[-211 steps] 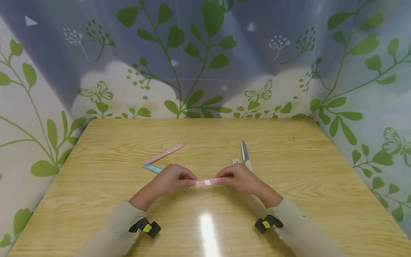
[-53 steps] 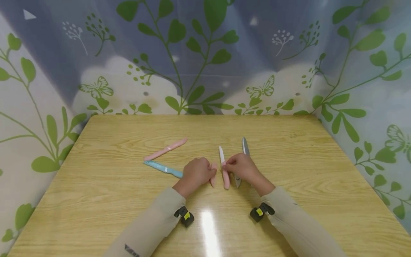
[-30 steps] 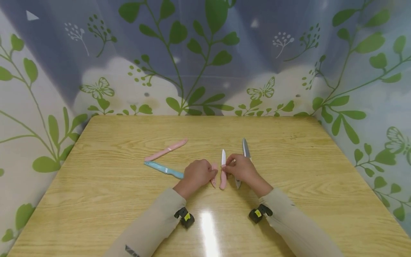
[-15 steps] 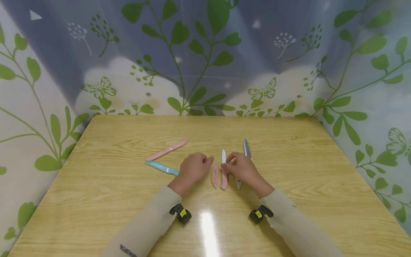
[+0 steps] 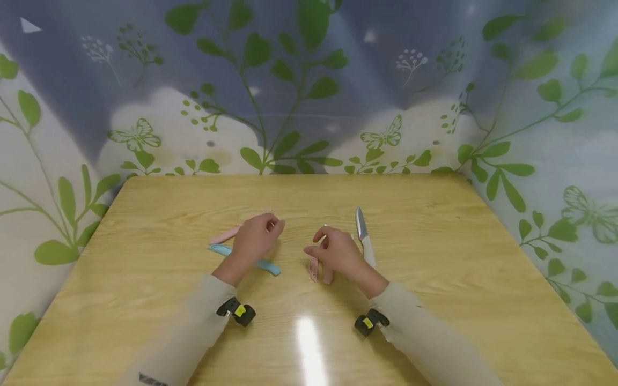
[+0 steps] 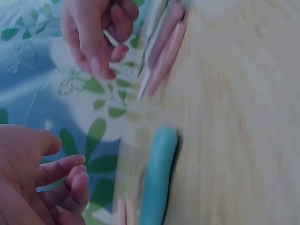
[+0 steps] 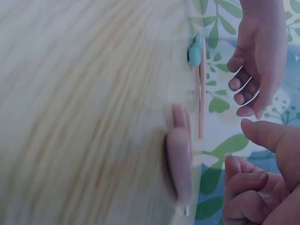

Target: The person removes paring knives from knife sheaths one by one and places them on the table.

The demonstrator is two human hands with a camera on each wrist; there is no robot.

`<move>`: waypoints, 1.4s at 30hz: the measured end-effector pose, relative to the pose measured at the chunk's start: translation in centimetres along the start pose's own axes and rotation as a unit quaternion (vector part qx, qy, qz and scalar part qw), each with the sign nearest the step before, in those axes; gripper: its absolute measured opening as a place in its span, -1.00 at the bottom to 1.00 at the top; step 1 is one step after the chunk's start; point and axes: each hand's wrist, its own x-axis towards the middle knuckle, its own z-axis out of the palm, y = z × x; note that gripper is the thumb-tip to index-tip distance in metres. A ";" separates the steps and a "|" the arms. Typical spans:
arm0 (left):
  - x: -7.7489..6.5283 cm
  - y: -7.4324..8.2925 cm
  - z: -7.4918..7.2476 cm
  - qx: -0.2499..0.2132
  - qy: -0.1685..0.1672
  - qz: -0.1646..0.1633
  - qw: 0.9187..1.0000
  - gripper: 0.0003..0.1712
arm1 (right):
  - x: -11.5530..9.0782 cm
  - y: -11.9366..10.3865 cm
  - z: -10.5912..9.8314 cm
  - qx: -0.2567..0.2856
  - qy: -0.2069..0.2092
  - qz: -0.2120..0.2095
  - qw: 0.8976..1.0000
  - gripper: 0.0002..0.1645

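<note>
Can't really make out any lettering: there's a dark striped mark on the left sleeve (image 5: 152, 379) and some tiny marks on the pink sheath (image 5: 313, 269), both too small to read. Both hands are holding nothing, fingers loosely bent. From the head cam the left hand (image 5: 253, 241) sits right over the blue sheathed knife (image 5: 269, 267) and covers part of the pink sheathed knife (image 5: 224, 236) behind it. The bare pink paring knife (image 5: 328, 275) is under the right hand (image 5: 340, 252), its sheath just left of it, and the kitchen knife (image 5: 364, 236) with the grey blade and pale handle lies just right of that hand. The wrist cams give away what the head cam hides: the right fingertips are actually clear of the pink knife, and its white blade (image 6: 144, 86), mostly covered from above, pokes out beside the sheath.
</note>
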 end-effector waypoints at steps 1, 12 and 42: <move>-0.1 -0.4 -0.4 -0.001 -0.002 -0.002 1.000 -0.66 | 0.0 -0.3 0.2 -0.003 -0.002 -0.007 1.000 -0.61; -1.4 -3.8 -4.4 0.006 -0.025 0.018 1.000 -0.53 | 0.4 -3.4 1.7 0.013 -0.043 -0.014 0.999 -0.33; -2.9 -7.4 -4.1 0.142 -0.061 0.191 0.969 -0.69 | 0.4 -5.4 5.3 -0.133 -0.091 -0.034 0.986 -0.50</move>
